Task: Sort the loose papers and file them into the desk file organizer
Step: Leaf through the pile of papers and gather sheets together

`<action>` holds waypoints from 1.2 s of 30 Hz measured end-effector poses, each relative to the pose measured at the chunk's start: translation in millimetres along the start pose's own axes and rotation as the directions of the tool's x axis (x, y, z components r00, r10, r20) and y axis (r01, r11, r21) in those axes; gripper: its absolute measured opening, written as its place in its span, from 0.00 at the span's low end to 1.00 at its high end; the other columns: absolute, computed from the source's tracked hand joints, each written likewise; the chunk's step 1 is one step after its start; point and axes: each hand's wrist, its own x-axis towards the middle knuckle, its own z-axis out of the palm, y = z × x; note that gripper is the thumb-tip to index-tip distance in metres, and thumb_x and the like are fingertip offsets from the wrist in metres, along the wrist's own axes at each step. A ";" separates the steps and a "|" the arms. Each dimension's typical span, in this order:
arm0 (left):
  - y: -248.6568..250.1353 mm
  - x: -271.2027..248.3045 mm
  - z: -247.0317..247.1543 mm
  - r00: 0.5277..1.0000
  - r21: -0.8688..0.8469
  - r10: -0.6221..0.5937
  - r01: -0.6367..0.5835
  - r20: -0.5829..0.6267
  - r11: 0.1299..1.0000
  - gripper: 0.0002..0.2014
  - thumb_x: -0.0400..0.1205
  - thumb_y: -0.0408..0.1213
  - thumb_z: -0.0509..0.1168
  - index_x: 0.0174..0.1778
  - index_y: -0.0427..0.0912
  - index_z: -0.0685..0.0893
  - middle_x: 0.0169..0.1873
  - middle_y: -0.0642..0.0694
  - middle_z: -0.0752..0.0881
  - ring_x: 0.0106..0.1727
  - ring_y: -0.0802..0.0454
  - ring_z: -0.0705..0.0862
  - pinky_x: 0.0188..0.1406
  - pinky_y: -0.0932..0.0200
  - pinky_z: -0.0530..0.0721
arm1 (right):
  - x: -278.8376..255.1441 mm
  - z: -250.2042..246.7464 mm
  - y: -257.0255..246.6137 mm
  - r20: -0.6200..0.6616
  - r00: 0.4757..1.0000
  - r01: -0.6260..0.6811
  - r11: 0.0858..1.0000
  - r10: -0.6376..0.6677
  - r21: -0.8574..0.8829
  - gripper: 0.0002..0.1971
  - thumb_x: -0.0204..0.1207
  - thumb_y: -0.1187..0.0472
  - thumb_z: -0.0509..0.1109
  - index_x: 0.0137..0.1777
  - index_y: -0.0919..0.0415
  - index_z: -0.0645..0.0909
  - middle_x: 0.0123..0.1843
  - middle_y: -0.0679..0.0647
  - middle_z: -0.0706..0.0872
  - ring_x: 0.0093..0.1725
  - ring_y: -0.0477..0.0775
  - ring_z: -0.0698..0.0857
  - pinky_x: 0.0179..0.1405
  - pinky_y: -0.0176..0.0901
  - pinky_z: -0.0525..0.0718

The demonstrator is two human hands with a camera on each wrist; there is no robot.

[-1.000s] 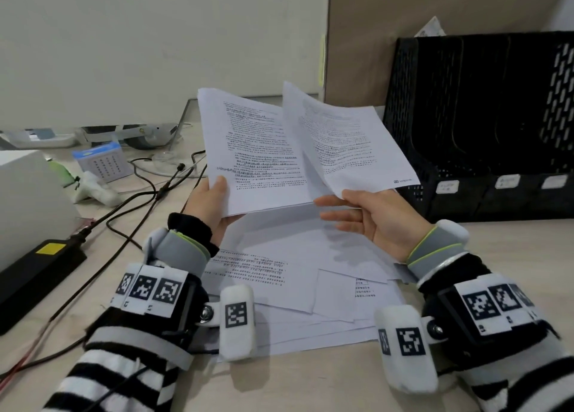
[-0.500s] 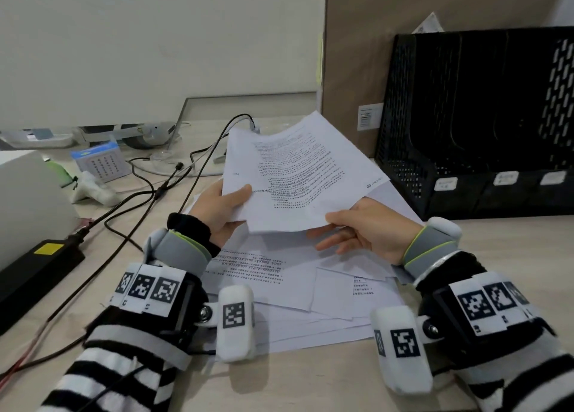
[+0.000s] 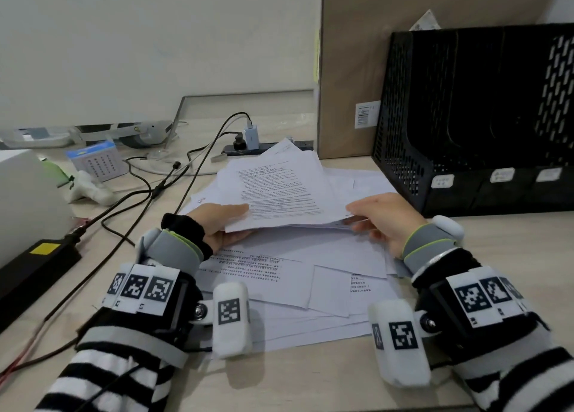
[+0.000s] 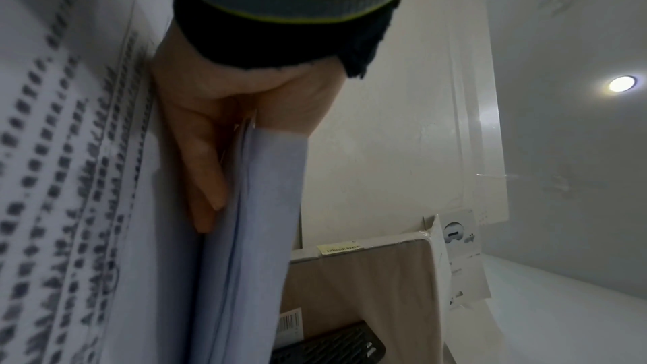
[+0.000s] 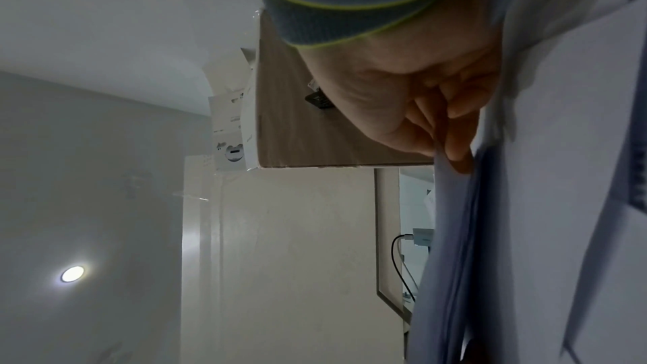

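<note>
A small stack of printed white sheets hangs low over the desk, nearly flat. My left hand pinches its near left corner, thumb on top, fingers underneath. My right hand grips the near right edge, with its fingers curled under the sheets. A loose pile of papers lies spread on the desk beneath both hands. The black mesh file organizer stands at the right rear, its labelled slots facing me.
A tall brown box stands behind the papers, left of the organizer. A power strip with a plugged charger and several cables run across the left side. A black power brick, a white box and a small calendar sit at the left.
The sheets were held up and fanned apart a second ago. Both hands brought them together into one stack and lowered it flat toward the pile on the desk.
</note>
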 end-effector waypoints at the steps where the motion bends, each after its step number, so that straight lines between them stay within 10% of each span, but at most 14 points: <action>1: 0.2 -0.1 -0.8 1.000 0.015 0.000 0.000 0.001 1.000 0.05 0.80 0.29 0.67 0.51 0.40 0.82 0.41 0.43 0.89 0.32 0.50 0.89 0.20 0.61 0.85 | -1.5 1.0 -0.4 0.029 1.000 0.003 0.999 -0.002 -0.038 0.05 0.77 0.66 0.68 0.48 0.66 0.84 0.35 0.57 0.89 0.21 0.45 0.80 0.15 0.31 0.64; 9: 4.0 -2.3 -2.8 0.999 0.267 0.047 -0.050 0.017 0.962 0.12 0.82 0.23 0.63 0.60 0.34 0.79 0.49 0.38 0.86 0.42 0.43 0.85 0.32 0.53 0.86 | -5.0 -0.2 0.5 0.061 0.998 0.019 0.980 -0.007 -0.196 0.07 0.78 0.59 0.69 0.44 0.62 0.83 0.29 0.56 0.85 0.21 0.47 0.70 0.17 0.32 0.66; 14: 6.4 -3.3 -7.1 0.976 0.206 0.213 -0.200 -0.042 0.958 0.16 0.81 0.24 0.64 0.65 0.34 0.79 0.59 0.34 0.85 0.56 0.35 0.85 0.59 0.38 0.82 | 7.2 -3.5 6.9 -0.075 0.993 0.084 0.993 -0.090 -0.080 0.19 0.72 0.48 0.75 0.59 0.56 0.80 0.52 0.55 0.84 0.42 0.49 0.80 0.37 0.39 0.73; 17: 8.8 -7.7 -3.6 0.961 0.119 0.278 -0.275 -0.008 0.954 0.12 0.83 0.25 0.62 0.62 0.35 0.80 0.56 0.35 0.86 0.50 0.39 0.86 0.51 0.43 0.85 | 8.6 -2.5 4.8 -0.055 0.993 0.105 0.994 -0.105 -0.001 0.29 0.73 0.46 0.74 0.72 0.53 0.73 0.62 0.53 0.82 0.59 0.54 0.83 0.42 0.41 0.77; 22: 10.7 -14.4 2.7 0.930 0.017 0.366 -0.367 0.032 0.930 0.08 0.82 0.27 0.64 0.55 0.38 0.84 0.54 0.35 0.87 0.48 0.40 0.87 0.52 0.43 0.86 | 12.5 0.5 1.5 0.045 0.970 0.227 0.958 -0.239 0.177 0.07 0.79 0.60 0.69 0.55 0.55 0.85 0.53 0.52 0.89 0.52 0.51 0.84 0.52 0.46 0.79; 26: 14.5 -19.7 8.6 0.891 0.015 0.453 -0.453 0.013 0.891 0.04 0.76 0.32 0.71 0.46 0.41 0.88 0.50 0.36 0.89 0.50 0.38 0.88 0.54 0.42 0.86 | 4.9 3.4 -8.3 -0.024 0.894 0.426 0.834 -0.447 0.351 0.12 0.82 0.71 0.62 0.51 0.56 0.84 0.44 0.46 0.92 0.45 0.44 0.88 0.50 0.37 0.85; 36: 16.0 -22.0 18.1 0.835 0.017 0.550 -0.550 0.014 0.835 0.12 0.72 0.36 0.77 0.49 0.48 0.85 0.48 0.47 0.91 0.49 0.47 0.90 0.49 0.50 0.87 | -5.2 17.5 -13.0 0.077 0.883 0.414 0.846 -0.462 0.336 0.09 0.85 0.61 0.61 0.60 0.51 0.79 0.58 0.51 0.89 0.57 0.52 0.88 0.58 0.50 0.85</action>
